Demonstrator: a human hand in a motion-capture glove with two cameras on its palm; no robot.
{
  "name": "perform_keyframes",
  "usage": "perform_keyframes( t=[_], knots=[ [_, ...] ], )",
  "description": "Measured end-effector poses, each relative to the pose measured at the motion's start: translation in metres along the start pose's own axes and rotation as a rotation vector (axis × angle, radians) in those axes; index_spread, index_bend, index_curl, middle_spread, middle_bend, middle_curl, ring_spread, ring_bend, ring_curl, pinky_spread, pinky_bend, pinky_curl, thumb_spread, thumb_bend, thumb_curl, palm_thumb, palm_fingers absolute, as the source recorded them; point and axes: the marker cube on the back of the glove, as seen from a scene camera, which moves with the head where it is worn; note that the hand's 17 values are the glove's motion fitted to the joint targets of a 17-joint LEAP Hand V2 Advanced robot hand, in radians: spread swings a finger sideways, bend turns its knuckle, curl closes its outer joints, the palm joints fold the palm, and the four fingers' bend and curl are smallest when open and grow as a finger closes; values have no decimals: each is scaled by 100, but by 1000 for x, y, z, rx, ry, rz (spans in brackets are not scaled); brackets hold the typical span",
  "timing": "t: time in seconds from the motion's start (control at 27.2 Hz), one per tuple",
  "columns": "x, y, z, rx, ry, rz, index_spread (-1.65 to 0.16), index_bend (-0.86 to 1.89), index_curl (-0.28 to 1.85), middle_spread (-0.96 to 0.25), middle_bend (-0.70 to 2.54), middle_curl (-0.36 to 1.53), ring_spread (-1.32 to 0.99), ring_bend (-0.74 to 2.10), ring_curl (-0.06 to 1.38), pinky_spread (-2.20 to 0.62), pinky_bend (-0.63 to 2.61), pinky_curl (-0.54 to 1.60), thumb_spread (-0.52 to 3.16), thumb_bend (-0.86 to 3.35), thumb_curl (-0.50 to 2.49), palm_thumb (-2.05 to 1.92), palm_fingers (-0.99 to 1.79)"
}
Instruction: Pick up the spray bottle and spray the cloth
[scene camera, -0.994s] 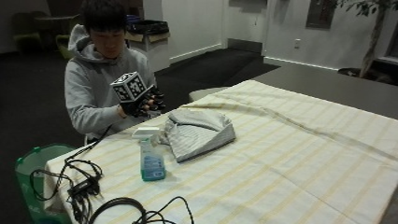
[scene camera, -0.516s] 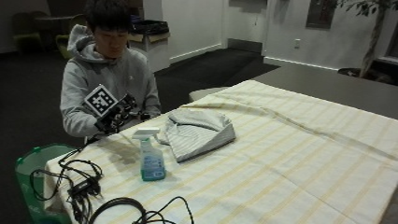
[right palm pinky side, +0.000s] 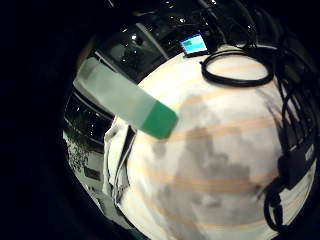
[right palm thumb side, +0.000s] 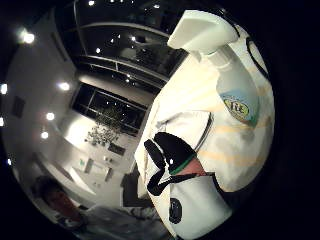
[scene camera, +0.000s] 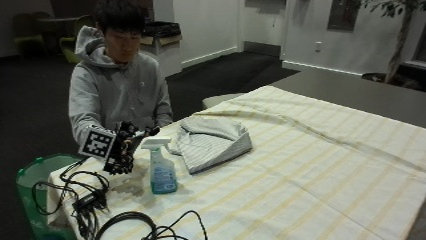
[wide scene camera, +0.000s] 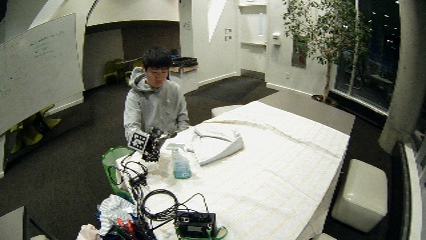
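Spray bottle (right palm thumb side: 235, 85) label: logo letters present, not legible.

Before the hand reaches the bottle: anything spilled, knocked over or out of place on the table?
Mostly fine. The spray bottle stands upright beside the folded cloth. The odd thing: darker, damp-looking patches on the tablecloth near the bottle's base. Loose black cables sprawl at that corner, close to the gloved right hand.

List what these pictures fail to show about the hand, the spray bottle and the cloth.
- Right hand: outside view, marker cube hides its fingers; contact with the spray bottle unclear.
- Bottle label: thumb-side palm view, print too small to read.
- Cloth: folded, underside hidden; wetness not discernible.
- Bottle base: thumb-side palm view, cut off at the edge.
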Motion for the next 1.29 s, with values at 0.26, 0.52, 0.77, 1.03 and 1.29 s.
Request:
perform_keyframes(
  t=[0.26,0.52,0.77,1.03,1.29],
  knots=[
    [13,-13,15,-44,-106,58,-27,10,13,9,31,34,11,38,24,24,59,35,92,-3,30,55,-1],
    [24,-22,29,-66,-191,148,-26,10,13,10,31,34,9,41,25,23,59,35,91,-3,31,56,0],
    [29,-28,38,-95,-281,160,-28,10,14,3,30,34,7,43,27,23,60,35,90,-3,31,57,-1],
    [29,-31,36,-98,-319,155,-30,10,14,1,30,34,6,46,28,23,60,35,90,-3,32,59,3],
    [33,-29,34,-89,-372,181,-30,11,15,-1,33,35,4,47,28,23,58,35,89,-2,32,61,7]
  ],
)
